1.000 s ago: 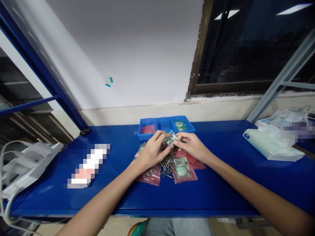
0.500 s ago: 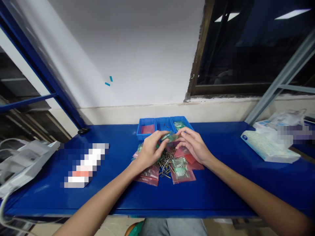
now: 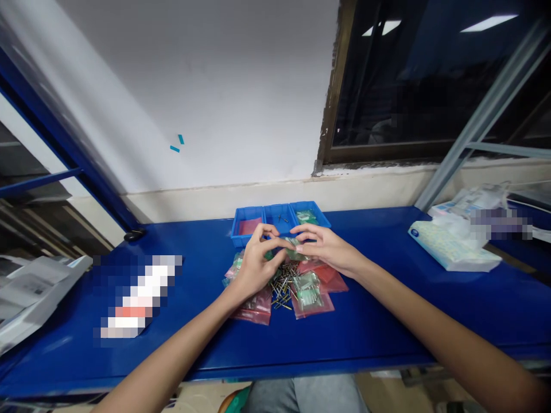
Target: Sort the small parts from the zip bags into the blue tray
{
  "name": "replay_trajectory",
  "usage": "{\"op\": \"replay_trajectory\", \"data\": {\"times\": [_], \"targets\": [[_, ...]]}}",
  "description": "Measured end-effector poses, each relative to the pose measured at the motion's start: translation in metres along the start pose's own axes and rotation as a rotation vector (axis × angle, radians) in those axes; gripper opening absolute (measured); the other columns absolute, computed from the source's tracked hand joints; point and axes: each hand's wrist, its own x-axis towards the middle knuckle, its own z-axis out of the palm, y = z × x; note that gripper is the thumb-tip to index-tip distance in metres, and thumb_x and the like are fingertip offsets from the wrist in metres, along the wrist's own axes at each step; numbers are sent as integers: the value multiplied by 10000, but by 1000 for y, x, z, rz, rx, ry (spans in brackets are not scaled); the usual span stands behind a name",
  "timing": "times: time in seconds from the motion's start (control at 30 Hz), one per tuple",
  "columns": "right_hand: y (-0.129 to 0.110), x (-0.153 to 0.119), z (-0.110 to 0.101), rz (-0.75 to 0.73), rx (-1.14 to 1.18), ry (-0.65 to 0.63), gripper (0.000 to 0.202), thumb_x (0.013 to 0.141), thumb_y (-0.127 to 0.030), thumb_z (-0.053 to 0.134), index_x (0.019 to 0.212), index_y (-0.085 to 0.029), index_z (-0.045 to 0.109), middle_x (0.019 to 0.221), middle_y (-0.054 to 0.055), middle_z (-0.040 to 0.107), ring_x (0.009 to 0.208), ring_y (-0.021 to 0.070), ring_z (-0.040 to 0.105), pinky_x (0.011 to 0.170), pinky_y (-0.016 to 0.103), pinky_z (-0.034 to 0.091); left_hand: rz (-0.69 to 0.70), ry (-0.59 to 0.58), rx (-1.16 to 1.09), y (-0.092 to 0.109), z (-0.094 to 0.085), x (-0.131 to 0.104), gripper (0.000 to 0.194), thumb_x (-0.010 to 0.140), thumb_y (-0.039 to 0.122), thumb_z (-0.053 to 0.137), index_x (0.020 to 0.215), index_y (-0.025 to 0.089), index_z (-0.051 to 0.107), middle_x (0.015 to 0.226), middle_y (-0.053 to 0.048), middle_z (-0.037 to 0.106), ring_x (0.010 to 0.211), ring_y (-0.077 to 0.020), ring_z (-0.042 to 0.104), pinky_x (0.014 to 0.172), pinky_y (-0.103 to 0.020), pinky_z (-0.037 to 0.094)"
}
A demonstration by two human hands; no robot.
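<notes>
My left hand (image 3: 253,265) and my right hand (image 3: 326,249) meet above a heap of small parts on the blue table (image 3: 387,321). Both pinch one small clear bag with green contents (image 3: 292,248) between their fingertips. Under the hands lie loose gold pins (image 3: 282,287), several red zip bags (image 3: 329,277) and another green-filled bag (image 3: 306,289). Just beyond the hands stand three small blue bins in a row: a left bin (image 3: 246,223) with something red, a middle bin (image 3: 280,218) with a few pins, and a right bin (image 3: 309,215) holding green bags.
A white tissue pack (image 3: 450,248) and clear plastic packaging (image 3: 471,201) lie at the right. A blurred-out item (image 3: 135,295) and a white device (image 3: 30,295) sit at the left. A small black object (image 3: 133,234) rests by the wall. A metal post (image 3: 469,123) rises at the right.
The hands have kept working the small green bag between their fingertips, shifting slightly left and lower. The view has turned a little to the right.
</notes>
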Motion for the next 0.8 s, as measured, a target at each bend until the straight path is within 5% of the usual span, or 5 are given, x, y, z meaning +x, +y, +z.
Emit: {"op": "replay_trajectory", "data": {"times": [0.23, 0.37, 0.53, 0.7, 0.8], "targets": [[-5, 17, -26, -251, -320, 323, 347, 675, -335, 791, 902, -195, 569, 812, 8, 628, 690, 144, 583, 651, 300, 484, -174, -136, -279, -2, 15, 35, 299, 946, 179, 512, 1230, 185, 604, 1069, -98, 702, 936, -197, 675, 795, -372, 577], [-6, 33, -47, -258, -508, 555, 452, 673, -363, 783, 1012, -204, 531, 695, -25, 613, 635, 166, 582, 637, 303, 464, -175, -148, -97, -14, 33, 84, 342, 813, 58, 588, 1146, 113, 641, 1052, -112, 711, 886, -194, 691, 796, -336, 576], [5, 51, -66, -228, -943, 559, 201, 835, -298, 632, 996, -179, 622, 818, 51, 660, 786, 210, 618, 737, 322, 455, -192, -242, 195, -33, 57, 123, 309, 780, -21, 532, 997, 82, 727, 933, -98, 748, 854, -185, 691, 831, -290, 545], [23, 52, -77, -220, -1272, 579, 196, 883, -327, 585, 937, -167, 684, 1021, 145, 616, 1023, 311, 545, 881, 410, 434, -178, -276, 257, -47, 72, 123, 282, 762, -15, 571, 959, 66, 755, 965, -141, 734, 946, -241, 678, 928, -349, 513], [24, 46, -81, -268, -1280, 588, 200, 891, -304, 562, 969, -170, 689, 1027, 142, 603, 1004, 310, 536, 895, 419, 432, -145, -239, 291, -47, 62, 121, 312, 815, 39, 573, 1087, 72, 724, 1125, -172, 677, 1087, -271, 623, 1016, -406, 457]]}}
